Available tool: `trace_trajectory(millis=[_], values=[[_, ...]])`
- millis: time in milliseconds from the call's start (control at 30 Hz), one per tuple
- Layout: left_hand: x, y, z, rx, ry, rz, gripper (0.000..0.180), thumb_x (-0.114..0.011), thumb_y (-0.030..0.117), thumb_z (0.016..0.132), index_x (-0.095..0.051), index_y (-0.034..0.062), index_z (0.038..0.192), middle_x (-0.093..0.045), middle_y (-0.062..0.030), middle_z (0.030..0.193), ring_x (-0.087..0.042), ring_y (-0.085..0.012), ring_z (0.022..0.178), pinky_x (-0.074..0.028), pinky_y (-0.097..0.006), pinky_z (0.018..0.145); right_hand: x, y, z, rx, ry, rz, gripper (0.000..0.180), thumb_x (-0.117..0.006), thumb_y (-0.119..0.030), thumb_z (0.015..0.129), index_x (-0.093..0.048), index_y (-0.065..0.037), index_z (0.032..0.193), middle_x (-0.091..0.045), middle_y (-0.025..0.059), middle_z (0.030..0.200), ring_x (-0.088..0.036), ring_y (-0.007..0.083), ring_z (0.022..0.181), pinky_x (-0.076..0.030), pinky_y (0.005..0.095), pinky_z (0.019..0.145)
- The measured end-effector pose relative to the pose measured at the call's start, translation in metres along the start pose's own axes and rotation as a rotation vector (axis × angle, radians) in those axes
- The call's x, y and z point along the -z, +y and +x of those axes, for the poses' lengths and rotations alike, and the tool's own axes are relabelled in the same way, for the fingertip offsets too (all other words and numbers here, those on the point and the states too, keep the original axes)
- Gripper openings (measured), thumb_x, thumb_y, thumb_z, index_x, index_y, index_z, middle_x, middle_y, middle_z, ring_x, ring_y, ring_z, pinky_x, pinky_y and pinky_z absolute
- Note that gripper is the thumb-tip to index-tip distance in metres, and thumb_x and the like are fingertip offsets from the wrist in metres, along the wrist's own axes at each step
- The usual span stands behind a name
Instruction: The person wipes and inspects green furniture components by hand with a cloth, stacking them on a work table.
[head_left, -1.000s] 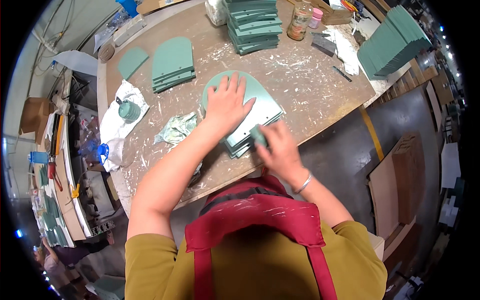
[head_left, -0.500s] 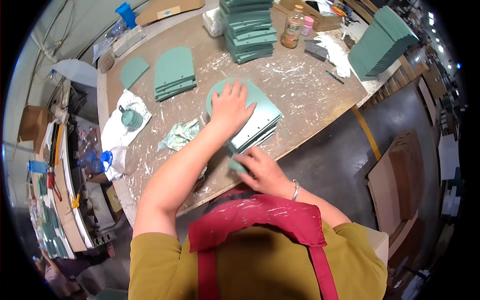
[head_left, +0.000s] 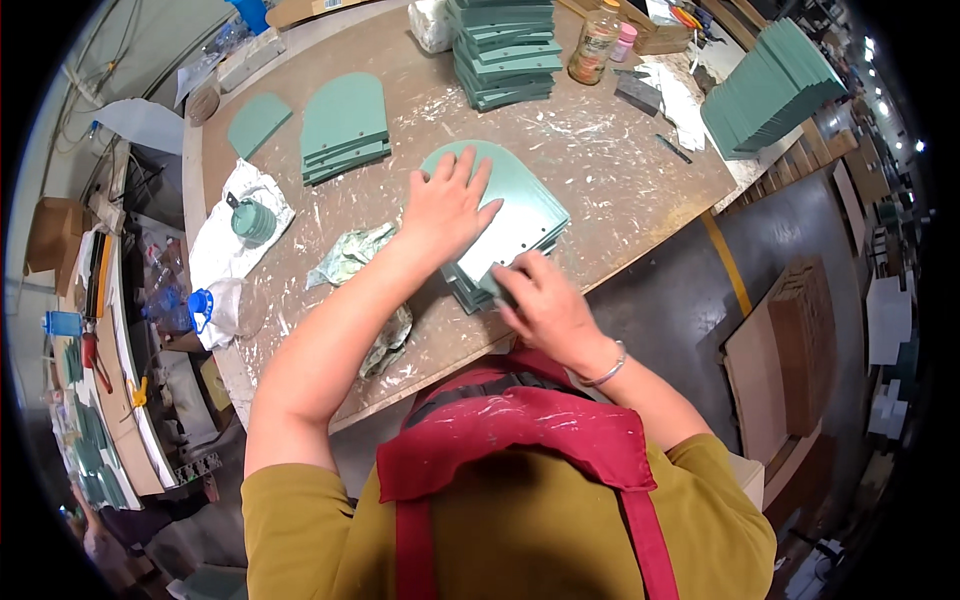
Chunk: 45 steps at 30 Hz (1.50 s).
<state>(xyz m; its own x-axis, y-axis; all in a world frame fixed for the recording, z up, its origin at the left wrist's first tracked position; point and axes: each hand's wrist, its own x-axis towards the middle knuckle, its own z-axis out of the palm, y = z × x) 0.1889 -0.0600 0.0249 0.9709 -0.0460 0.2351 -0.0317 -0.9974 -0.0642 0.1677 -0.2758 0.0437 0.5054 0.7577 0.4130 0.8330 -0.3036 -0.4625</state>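
A stack of green, round-topped panels (head_left: 519,197) with small holes along the straight edge lies in front of me on the workbench. My left hand (head_left: 446,212) rests flat on the top panel, its fingers spread. At the stack's near edge my right hand (head_left: 552,310) is closed around a small green pad (head_left: 490,283). The fingers cover most of this pad, so its exact kind is unclear. It touches the near left corner of the panels. Beside my left forearm are crumpled, paint-stained rags (head_left: 352,254).
Further green panels lie at the back left (head_left: 345,115), with a tall stack (head_left: 505,60) at the back and a leaning row (head_left: 770,90) at the right. A glass bottle (head_left: 594,45), a blue-capped plastic jug (head_left: 215,310) and a small green container (head_left: 252,221) on white cloth stand around.
My right hand has moved up and slightly right with the small pad, from below the stack's near corner onto its edge. My left hand stays flat on the top panel.
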Motion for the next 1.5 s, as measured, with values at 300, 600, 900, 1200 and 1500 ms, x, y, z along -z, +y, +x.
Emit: trace_trajectory(millis=[300, 600, 900, 1200, 1500], values=[[0.035, -0.049, -0.040, 0.162, 0.092, -0.494, 0.062, -0.059, 0.042, 0.094, -0.046, 0.0096, 0.145, -0.042, -0.0141, 0.153, -0.042, -0.0358, 0.138, -0.034, -0.059, 0.108, 0.077, 0.072, 0.004, -0.542, 0.177, 0.070, 0.033, -0.071, -0.008, 0.088, -0.064, -0.003, 0.120, -0.061, 0.0072, 0.104, -0.062, 0.0161, 0.094, -0.050, 0.0278, 0.081], [-0.029, -0.034, -0.220, 0.445, 0.027, -0.540, 0.061, -0.078, 0.023, 0.076, -0.059, 0.0116, 0.133, -0.052, -0.0153, 0.138, -0.049, -0.0402, 0.126, -0.039, -0.053, 0.104, 0.010, 0.035, 0.074, -0.505, 0.081, 1.113, 0.033, -0.070, -0.014, 0.093, -0.063, 0.000, 0.123, -0.064, 0.0038, 0.112, -0.058, 0.0103, 0.102, -0.046, 0.0249, 0.088], [0.010, 0.020, -0.113, -0.096, 0.235, -0.342, 0.032, -0.075, 0.022, 0.076, -0.069, 0.0126, 0.106, -0.061, -0.0076, 0.114, -0.051, -0.0298, 0.126, -0.039, -0.051, 0.105, -0.008, 0.047, 0.080, -0.589, 0.207, 1.295, 0.035, -0.067, -0.014, 0.092, -0.063, 0.001, 0.123, -0.065, 0.0048, 0.113, -0.058, 0.0113, 0.102, -0.044, 0.0262, 0.093], [0.043, -0.059, -0.106, 0.376, 0.332, -0.637, 0.037, -0.075, 0.020, 0.082, -0.068, 0.0111, 0.117, -0.059, -0.0169, 0.122, -0.051, -0.0349, 0.125, -0.046, -0.048, 0.101, -0.013, 0.055, 0.073, -0.555, 0.184, 1.239, 0.035, -0.068, -0.017, 0.092, -0.064, 0.000, 0.122, -0.065, 0.0028, 0.105, -0.058, 0.0097, 0.096, -0.044, 0.0250, 0.087], [0.024, -0.085, -0.052, 0.470, 0.118, -0.713, 0.033, -0.068, 0.021, 0.089, -0.063, 0.0035, 0.116, -0.062, -0.0184, 0.113, -0.059, -0.0356, 0.110, -0.048, -0.043, 0.093, 0.000, 0.055, 0.076, -0.524, -0.008, 1.207, 0.032, -0.065, -0.011, 0.091, -0.063, 0.001, 0.120, -0.064, 0.0052, 0.112, -0.058, 0.0131, 0.106, -0.045, 0.0288, 0.096]])
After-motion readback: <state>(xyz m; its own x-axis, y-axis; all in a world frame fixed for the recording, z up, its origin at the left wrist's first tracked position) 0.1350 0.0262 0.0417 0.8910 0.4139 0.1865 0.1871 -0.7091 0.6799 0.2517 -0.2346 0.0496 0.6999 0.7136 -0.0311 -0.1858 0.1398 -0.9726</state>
